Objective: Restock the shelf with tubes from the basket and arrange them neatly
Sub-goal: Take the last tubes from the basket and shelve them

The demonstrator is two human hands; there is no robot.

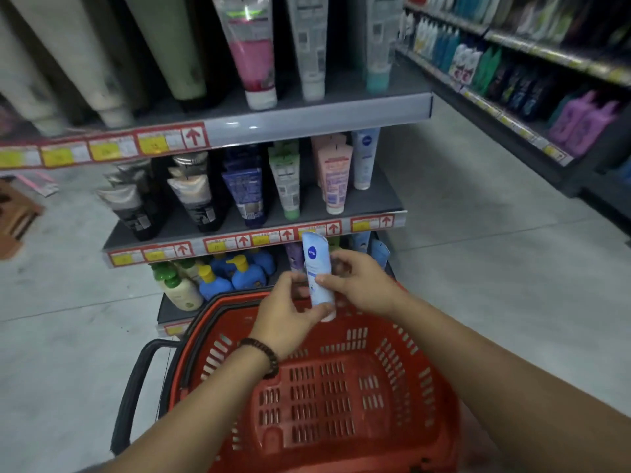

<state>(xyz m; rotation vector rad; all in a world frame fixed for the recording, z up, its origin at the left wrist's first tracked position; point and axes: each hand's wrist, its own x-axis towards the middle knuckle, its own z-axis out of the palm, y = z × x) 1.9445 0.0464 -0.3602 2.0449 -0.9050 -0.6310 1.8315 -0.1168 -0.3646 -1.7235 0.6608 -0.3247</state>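
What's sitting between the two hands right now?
A pale blue tube, cap down, gripped by the left hand and right hand over the red basket, in the head view.

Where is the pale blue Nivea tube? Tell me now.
Head view, centre: the pale blue tube is held roughly upright between the left hand and right hand, above the far rim of the red basket.

Holds a pale blue tube (pixel 314 257) cap down at frame centre, left hand (pixel 280 315) pinching near the cap, right hand (pixel 362 285) round the middle. Hovers over a red basket (pixel 403 363), lower centre. Faces a grey shelf (pixel 375 199) of standing tubes (pixel 336 180) above.
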